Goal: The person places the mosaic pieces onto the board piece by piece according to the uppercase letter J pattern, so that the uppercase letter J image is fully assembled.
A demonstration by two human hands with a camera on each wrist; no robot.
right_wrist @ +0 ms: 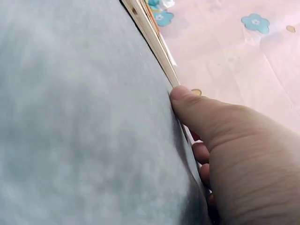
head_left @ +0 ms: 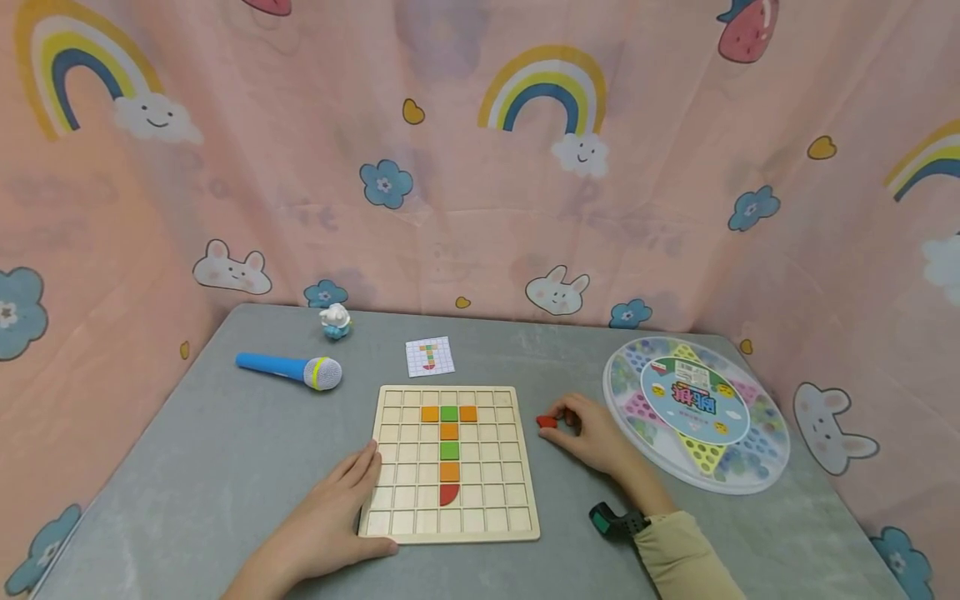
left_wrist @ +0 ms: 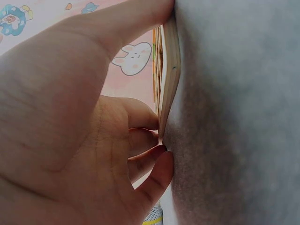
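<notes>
A wooden grid board (head_left: 405,523) lies on the table. On it several orange and green square tiles form a T, with a red quarter-round piece (head_left: 449,495) at the foot of the stem. My left hand (head_left: 322,512) rests against the board's near left corner, its fingers along the left edge and the thumb at the near edge; the left wrist view shows them touching the board's side (left_wrist: 170,65). To the right of the board, my right hand (head_left: 592,433) pinches a red piece (head_left: 547,422) low over the table. In the right wrist view the thumb mostly hides that piece.
Behind the board lies a card (head_left: 430,357) printed with a small coloured T pattern. A blue toy microphone (head_left: 288,368) and a small white-and-blue figurine (head_left: 335,321) are at the back left. A round game board (head_left: 637,408) lies at the right, beside my right forearm.
</notes>
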